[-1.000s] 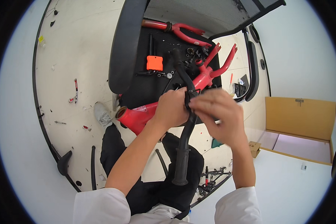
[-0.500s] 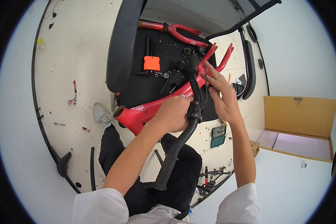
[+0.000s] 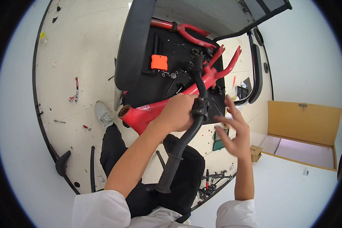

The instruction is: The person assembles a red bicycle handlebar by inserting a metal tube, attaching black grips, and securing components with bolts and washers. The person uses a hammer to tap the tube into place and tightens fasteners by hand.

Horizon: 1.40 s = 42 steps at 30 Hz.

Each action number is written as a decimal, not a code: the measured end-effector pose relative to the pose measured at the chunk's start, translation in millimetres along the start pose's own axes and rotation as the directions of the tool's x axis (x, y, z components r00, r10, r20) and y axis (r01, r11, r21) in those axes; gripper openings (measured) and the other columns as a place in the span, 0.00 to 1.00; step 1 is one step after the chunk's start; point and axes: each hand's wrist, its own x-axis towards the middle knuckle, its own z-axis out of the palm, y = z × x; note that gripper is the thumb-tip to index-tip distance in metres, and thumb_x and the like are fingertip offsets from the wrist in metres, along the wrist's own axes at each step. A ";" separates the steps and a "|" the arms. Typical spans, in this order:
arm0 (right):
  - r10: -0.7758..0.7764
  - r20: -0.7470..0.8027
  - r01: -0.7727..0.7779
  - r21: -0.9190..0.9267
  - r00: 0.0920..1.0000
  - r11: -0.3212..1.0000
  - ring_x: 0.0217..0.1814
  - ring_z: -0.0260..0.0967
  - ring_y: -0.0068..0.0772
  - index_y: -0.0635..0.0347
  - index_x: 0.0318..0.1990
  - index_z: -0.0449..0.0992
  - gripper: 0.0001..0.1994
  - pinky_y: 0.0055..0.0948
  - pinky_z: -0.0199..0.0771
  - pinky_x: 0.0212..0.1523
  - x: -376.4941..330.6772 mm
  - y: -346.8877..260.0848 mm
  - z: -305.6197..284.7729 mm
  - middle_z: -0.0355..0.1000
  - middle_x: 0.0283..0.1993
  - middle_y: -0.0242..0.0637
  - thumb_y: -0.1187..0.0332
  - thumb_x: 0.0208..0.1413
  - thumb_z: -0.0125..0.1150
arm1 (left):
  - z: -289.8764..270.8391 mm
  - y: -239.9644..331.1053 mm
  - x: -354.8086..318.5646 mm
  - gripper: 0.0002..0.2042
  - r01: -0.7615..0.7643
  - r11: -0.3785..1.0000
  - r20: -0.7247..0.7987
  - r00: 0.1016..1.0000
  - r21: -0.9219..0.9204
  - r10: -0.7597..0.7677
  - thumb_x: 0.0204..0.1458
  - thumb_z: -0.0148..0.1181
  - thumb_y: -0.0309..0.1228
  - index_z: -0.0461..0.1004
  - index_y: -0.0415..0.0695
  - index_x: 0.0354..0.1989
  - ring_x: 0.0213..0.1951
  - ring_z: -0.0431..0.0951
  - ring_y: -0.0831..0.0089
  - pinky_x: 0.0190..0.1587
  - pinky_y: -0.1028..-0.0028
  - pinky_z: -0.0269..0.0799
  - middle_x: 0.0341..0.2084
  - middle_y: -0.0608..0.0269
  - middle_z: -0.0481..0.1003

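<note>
Left hand (image 3: 178, 110) clasps a black handlebar (image 3: 192, 131) at its clamp (image 3: 200, 108), gripping from the left; the right hand (image 3: 235, 133), blurred, is just to the right with its fingers spread and no firm hold visible. What looks like a thin dark rod (image 3: 217, 108) shows near those fingers; whether they touch it cannot be told.

Held up on the near side of a chair seat (image 3: 144, 89), the handlebar points its far grip (image 3: 198, 64) over the seat and its near grip (image 3: 168, 173) over a black-clad leg (image 3: 188, 163); contact there is unclear. Behind the left hand, a red frame (image 3: 157, 107) lies across the seat, with a red fork (image 3: 190, 39) farther off and an orange holder (image 3: 159, 62) at left.

Both ends are long enough to swing, so a tight hold right beside the clamp would seem the best guard against twisting. Pressure at the clamp is best kept square, slow and even, the left fingertips out of its path, and the near grip braced against the leg if the bar rolls.
</note>
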 end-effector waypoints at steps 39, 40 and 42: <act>-0.122 0.043 0.116 0.125 0.992 0.985 0.41 0.73 0.42 0.65 0.36 0.77 0.07 0.34 0.74 0.44 67.0 2.7 18.2 0.72 0.44 0.40 0.76 0.51 0.68 | -16.8 9.1 0.7 0.15 -0.005 0.912 0.054 0.998 0.410 -0.019 0.37 0.68 0.29 0.76 0.35 0.34 0.29 0.80 0.50 0.35 0.58 0.77 0.20 0.49 0.77; -0.110 0.064 0.103 0.101 0.992 0.989 0.42 0.73 0.43 0.65 0.36 0.77 0.07 0.35 0.74 0.43 66.5 1.1 16.1 0.72 0.44 0.40 0.76 0.51 0.68 | -17.9 9.9 0.7 0.14 -0.014 0.922 0.077 0.997 0.386 -0.017 0.38 0.68 0.29 0.76 0.36 0.33 0.29 0.80 0.49 0.35 0.58 0.77 0.20 0.49 0.77; -0.085 0.104 0.080 0.052 0.991 0.995 0.43 0.72 0.43 0.64 0.37 0.77 0.08 0.35 0.74 0.42 63.9 -6.3 9.3 0.71 0.44 0.40 0.76 0.50 0.69 | -19.1 10.5 0.4 0.12 -0.030 0.941 0.123 0.992 0.336 -0.012 0.38 0.67 0.28 0.76 0.38 0.32 0.31 0.80 0.49 0.37 0.57 0.77 0.21 0.48 0.78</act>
